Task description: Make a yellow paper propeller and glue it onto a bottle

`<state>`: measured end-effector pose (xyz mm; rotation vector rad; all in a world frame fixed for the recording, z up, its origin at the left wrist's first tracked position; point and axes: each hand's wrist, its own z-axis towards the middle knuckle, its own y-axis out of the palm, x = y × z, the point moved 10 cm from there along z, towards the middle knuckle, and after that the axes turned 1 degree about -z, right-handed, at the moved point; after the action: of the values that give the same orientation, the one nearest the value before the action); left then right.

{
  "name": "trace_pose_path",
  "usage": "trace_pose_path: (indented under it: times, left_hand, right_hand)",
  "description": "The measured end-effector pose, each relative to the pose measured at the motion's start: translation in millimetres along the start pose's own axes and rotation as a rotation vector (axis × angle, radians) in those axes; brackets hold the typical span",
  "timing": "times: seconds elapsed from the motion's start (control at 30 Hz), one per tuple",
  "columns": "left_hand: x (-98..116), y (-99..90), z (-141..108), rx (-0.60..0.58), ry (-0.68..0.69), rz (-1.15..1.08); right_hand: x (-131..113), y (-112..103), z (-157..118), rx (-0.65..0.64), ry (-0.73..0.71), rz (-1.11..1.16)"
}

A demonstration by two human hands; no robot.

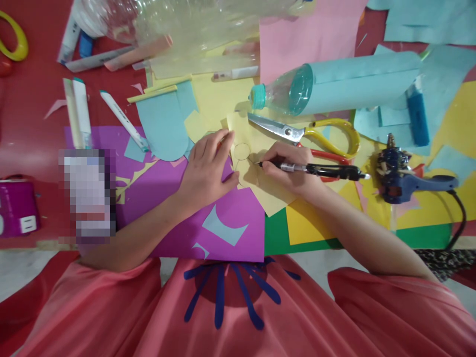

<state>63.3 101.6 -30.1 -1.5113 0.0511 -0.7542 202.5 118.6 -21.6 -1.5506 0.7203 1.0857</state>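
Note:
My right hand (293, 171) grips a black pen (327, 171), its tip touching a pale yellow sheet of paper (273, 196). Drawn on that paper is a circle with curved lines below it. My left hand (210, 166) lies with fingers stretched along the left edge of the sheet, thumb apart; a small orange bit shows by its fingers, too hidden to name. Just above my right hand, scissors (297, 134) with yellow and red handles rest with blades pointing left. Under my left hand is purple paper (156, 213).
Beyond the scissors lies a plastic bottle (278, 96) wrapped in light blue paper. A blue glue gun (401, 178) with a cord sits at right. Markers (121, 119), a phone (89, 193) and paper scraps (225, 225) are at left and front. A clear bottle (122, 20) lies at the back.

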Motion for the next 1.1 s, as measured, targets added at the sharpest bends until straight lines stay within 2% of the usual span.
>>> trace_pose_path:
  times: [0.1, 0.23, 0.4, 0.57, 0.83, 1.0, 1.1]
  left_hand:
    - [-0.4, 0.0, 0.2, 0.004, -0.005, 0.004]
    - [-0.8, 1.1, 0.4, -0.012, -0.012, -0.016]
    - [-1.8, 1.4, 0.4, -0.017, -0.021, -0.038]
    - [-4.7, 1.3, 0.7, 0.008, -0.032, -0.051]
    - [-4.3, 1.8, 0.1, 0.019, -0.008, -0.037]
    - [-3.3, 1.1, 0.0, 0.037, 0.0, -0.009]
    - [-4.1, 1.5, 0.0, 0.032, -0.008, -0.019]
  right_hand:
    - [-2.1, 3.7, 0.0, -0.06, -0.016, 0.003]
    - [-1.1, 0.5, 0.3, -0.036, -0.004, -0.015]
    - [-6.2, 3.9, -1.2, -0.088, -0.06, 0.041]
    - [-4.7, -2.7, -1.8, -0.015, -0.063, 0.092]
    - [-0.7, -0.4, -0.7, 0.015, -0.029, 0.016]
    - [-6.6, 6.5, -2.1, -0.12, -0.075, 0.032]
    - [-2.4, 3.2, -2.2, -0.099, -0.055, 0.048]
